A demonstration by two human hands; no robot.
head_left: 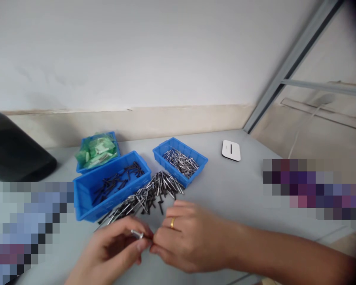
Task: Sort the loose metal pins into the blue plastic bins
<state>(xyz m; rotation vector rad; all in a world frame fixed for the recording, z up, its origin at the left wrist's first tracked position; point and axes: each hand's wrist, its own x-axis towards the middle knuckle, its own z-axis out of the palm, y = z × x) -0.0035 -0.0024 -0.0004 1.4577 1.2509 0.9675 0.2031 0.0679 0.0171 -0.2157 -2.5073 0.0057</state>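
Note:
Low in the head view, my left hand [114, 247] pinches a short silver rivet [137, 234] between thumb and fingers. Against its fingertips sits my right hand [192, 237], closed, with a gold ring on one finger. A thin dark piece shows where the two hands meet; what the right fingers grip is mostly hidden. Just beyond the hands lies a loose heap of rivets [146, 198], with silver pins and dark ends. Left of the heap, a blue bin [90, 211] holds dark rivets [114, 182]. Behind it, another blue bin [192, 180] contains silver rivets [182, 162].
A green plastic bag [97, 150] fills a third blue bin [116, 136] at the back left. On the grey table [225, 190] lies a white square device [231, 150]. A dark rounded object [14, 146] stands at left, and a metal frame [273, 95] rises at right.

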